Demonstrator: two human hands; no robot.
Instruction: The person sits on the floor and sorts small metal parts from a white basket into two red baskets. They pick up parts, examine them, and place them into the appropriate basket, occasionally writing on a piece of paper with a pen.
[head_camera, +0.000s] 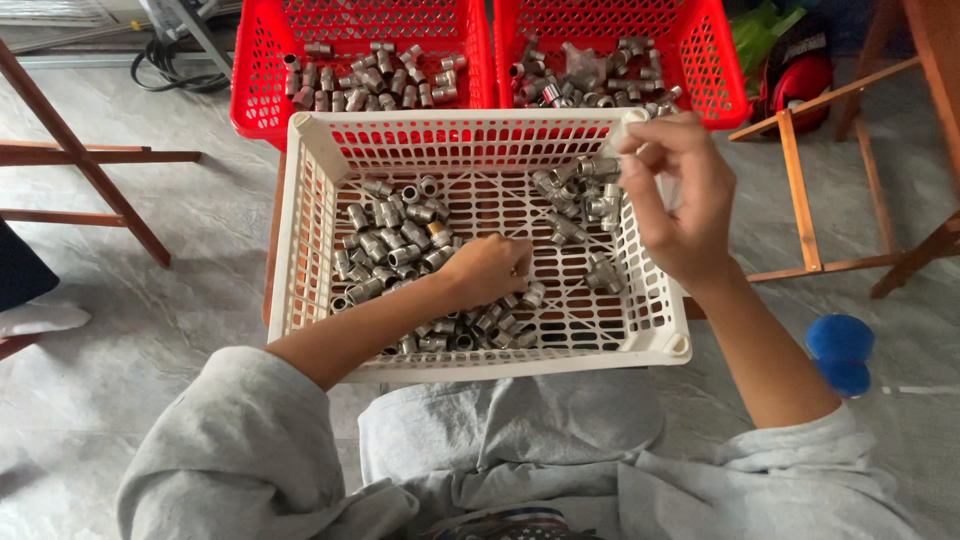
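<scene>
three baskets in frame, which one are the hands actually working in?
The white basket nearest the person: left hand digs in its metal fittings, right hand hovers over it. Both red baskets sit behind, untouched.

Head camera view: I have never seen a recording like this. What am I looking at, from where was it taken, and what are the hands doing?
There is no machine here. The single picture comes from a camera worn on a person's head, looking down past grey sleeves at their own two bare hands.

A white perforated plastic basket sits in front of them, holding loose short silver metal pipe fittings. Behind it stand two red perforated plastic baskets, each with more such fittings.

The left hand reaches down into the white basket with its fingers curled among the fittings; whether it grips one cannot be told. The right hand is raised over the basket's far right corner, pinching a small pale piece whose kind is unclear.

A grey tiled floor and wooden frames surround them.
</scene>
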